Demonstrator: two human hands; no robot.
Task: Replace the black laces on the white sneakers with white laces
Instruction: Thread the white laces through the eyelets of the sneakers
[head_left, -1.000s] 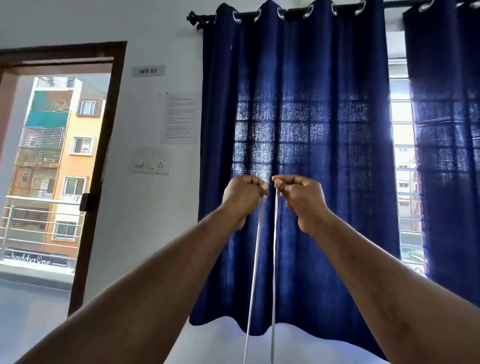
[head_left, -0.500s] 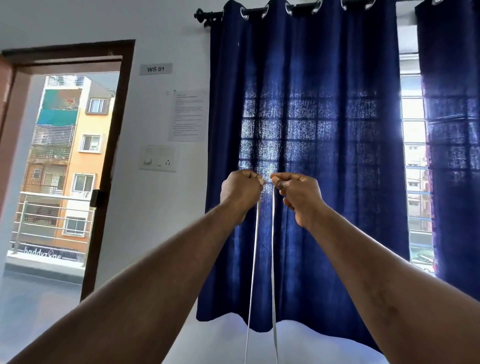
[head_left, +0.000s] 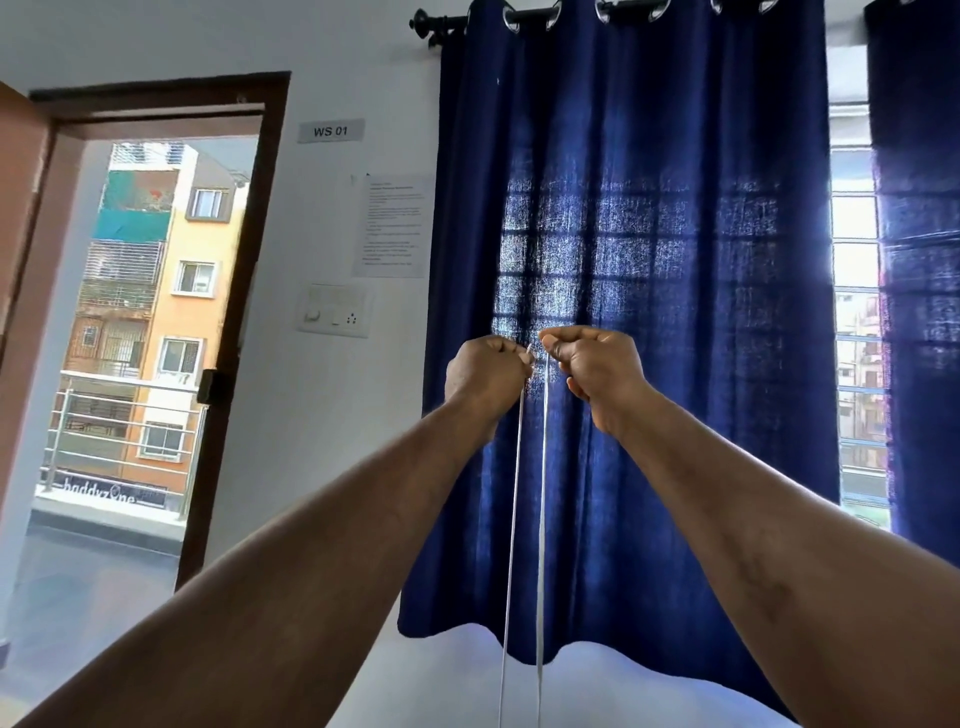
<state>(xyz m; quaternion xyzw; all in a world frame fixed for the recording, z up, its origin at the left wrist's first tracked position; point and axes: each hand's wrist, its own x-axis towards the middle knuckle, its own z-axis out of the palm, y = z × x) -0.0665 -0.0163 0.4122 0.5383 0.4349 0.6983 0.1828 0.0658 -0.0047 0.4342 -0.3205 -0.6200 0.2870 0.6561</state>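
Both hands (head_left: 545, 371) pinch the white lace (head_left: 541, 493) ends, strands hanging vertically.

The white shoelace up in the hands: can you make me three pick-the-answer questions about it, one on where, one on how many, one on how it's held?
1. Where do the white shoelace strands hang?
A. in front of the blue curtain
B. across the open doorway
C. over the curtain rod

2. How many strands hang down?
A. one
B. two
C. four

3. How are the ends held?
A. lying loose
B. both in one hand
C. one in each closed hand

Answers: 1 A, curtain sits behind them. 2 B, two lines show. 3 C, left hand and right hand each pinch one.
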